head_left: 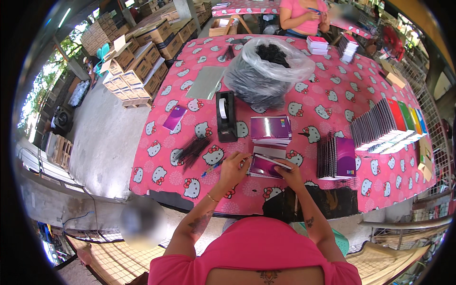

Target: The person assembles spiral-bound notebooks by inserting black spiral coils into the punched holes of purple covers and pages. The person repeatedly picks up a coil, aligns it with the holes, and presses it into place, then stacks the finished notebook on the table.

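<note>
Open-sided and shed-like, the room has a concrete floor [102,137], with stacked cardboard boxes [137,61] on pallets at the far left. Filling the middle is a large desk [332,95] covered in a pink cartoon-cat cloth. On its far part sits a big clear plastic bag [266,71] full of dark coils, and beyond it another person in a pink top [304,14] works at the far edge. To the right, a long fanned row of notebooks [384,126] with coloured covers leans across the desk; nearer, an upright batch of purple spiral notebooks [336,159] stands close to the right hand. A flat stack of purple notebooks [270,129] lies centre, beside a black tape dispenser [226,116].

Close to the near edge lies the purple notebook [265,166] in hand, flat on the desk, its long axis running left to right and tilted slightly. The right hand [289,171] rests on its right end, fingers curled over the edge. The left hand [233,167] is at its left end, fingers pinching a thin pen-like tool [213,167] that points out to the left. A loose bunch of black spiral coils [192,151] lies just left.
</note>
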`<control>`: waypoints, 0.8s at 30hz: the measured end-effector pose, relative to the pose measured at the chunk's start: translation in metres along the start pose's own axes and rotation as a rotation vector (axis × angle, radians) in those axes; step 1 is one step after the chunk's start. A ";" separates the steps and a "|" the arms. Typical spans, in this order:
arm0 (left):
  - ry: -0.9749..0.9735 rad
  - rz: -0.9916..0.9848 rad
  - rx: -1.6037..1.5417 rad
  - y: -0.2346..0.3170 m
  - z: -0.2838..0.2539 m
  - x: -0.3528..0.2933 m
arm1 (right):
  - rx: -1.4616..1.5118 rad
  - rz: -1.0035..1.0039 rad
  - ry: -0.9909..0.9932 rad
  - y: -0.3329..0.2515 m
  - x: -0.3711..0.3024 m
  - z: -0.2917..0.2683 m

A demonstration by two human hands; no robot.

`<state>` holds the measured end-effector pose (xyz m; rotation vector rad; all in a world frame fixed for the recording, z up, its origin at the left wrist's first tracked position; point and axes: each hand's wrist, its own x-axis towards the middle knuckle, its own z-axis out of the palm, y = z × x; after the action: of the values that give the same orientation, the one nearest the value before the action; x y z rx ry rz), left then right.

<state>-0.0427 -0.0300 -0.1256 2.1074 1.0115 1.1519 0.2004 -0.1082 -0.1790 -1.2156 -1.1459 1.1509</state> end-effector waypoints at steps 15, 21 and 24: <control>-0.255 0.131 0.102 0.003 -0.013 0.023 | -0.081 0.016 -0.062 -0.011 0.001 -0.001; -0.298 0.357 0.117 -0.021 0.003 0.023 | -0.176 0.050 -0.030 -0.009 -0.006 -0.005; -0.377 0.331 0.169 -0.014 -0.003 0.031 | -0.092 0.073 0.003 -0.026 -0.012 -0.004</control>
<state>-0.0390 0.0029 -0.1200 2.5724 0.6187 0.7816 0.2036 -0.1214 -0.1536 -1.3391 -1.1717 1.1613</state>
